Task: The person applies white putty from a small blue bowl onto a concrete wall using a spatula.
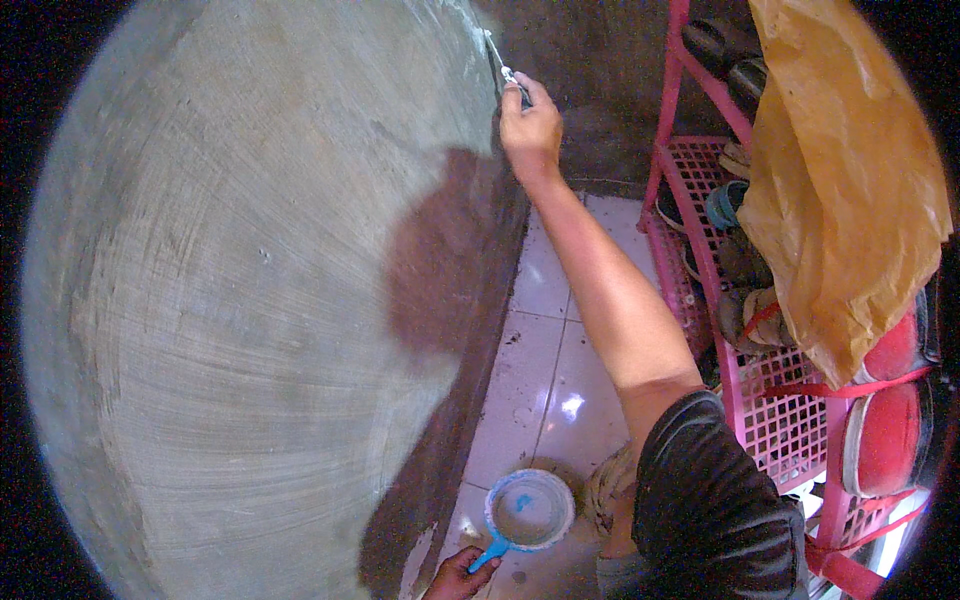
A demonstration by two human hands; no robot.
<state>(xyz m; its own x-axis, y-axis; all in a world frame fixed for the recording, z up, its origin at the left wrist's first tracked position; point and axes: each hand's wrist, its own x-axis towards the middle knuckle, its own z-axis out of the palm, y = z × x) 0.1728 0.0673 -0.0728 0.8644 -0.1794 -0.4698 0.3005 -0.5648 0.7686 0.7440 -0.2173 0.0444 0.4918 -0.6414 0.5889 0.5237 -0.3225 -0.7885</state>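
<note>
My right hand [532, 118] reaches far forward, its fingers closed around the dark handle of a slim tool [498, 58]. White paste coats the tool's thin end, which meets the wall [250, 300] near its corner; whether it is a brush or a blade I cannot tell. Low in the view, my left hand [462, 576] grips the blue handle of a round dipper [572, 505]. The dipper's rim is smeared white, and some pale grey-white matter lies inside with a blue patch showing. Whitish streaks mark the wall around the tool's tip.
A pink shoe rack [735, 385] with several shoes stands on the right, beside my right arm. A large brown sheet [850, 190] hangs over it, near red-and-white shoes [885, 440]. Pale floor tiles [520, 385] run between wall and rack.
</note>
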